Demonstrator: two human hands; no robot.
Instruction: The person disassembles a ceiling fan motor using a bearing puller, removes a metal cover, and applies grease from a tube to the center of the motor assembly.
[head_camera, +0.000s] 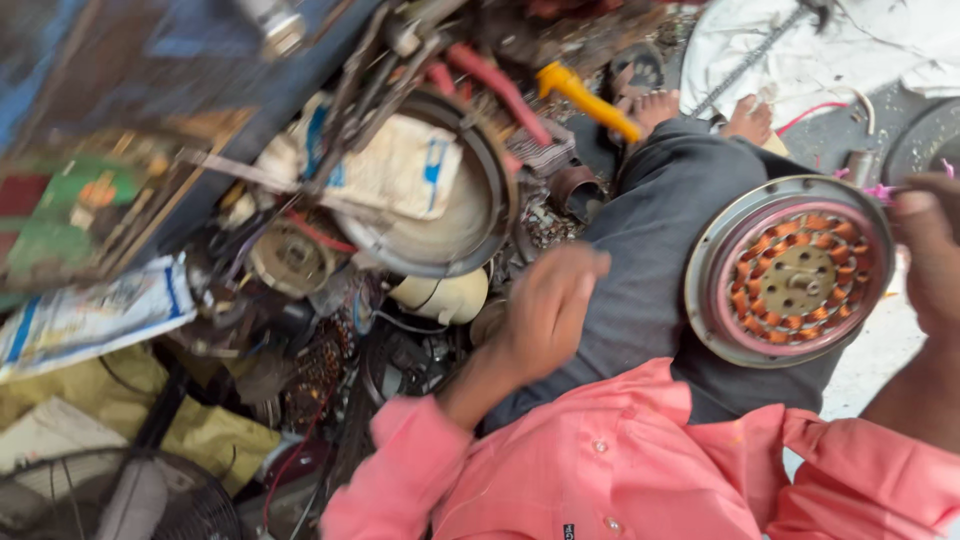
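The person sits cross-legged in dark trousers (650, 240) and a pink shirt (640, 470), with a ceiling-fan motor (790, 270) propped on the right knee. It is a round disc, so it has no long axis to speak of; its open face, with the ring of copper windings around a brass-coloured hub, tilts up toward the head camera.

The right hand (930, 255) is the nearer one: its fingers touch the motor's rim on the far right side, so the disc lies directly inward of them, toward the lap. The thumb and fingers seem pinched together on a bit of pink thread at the rim, though the hand is half out of view and blurred, so I can't be sure of the grip.

The left hand (545, 310) hangs well apart from the motor, on the opposite side, over the heap of scrap parts (330, 330). Its fingers curl loosely together and, as far as I can see, hold nothing; a cream plastic housing (440, 295) lies just beyond them.
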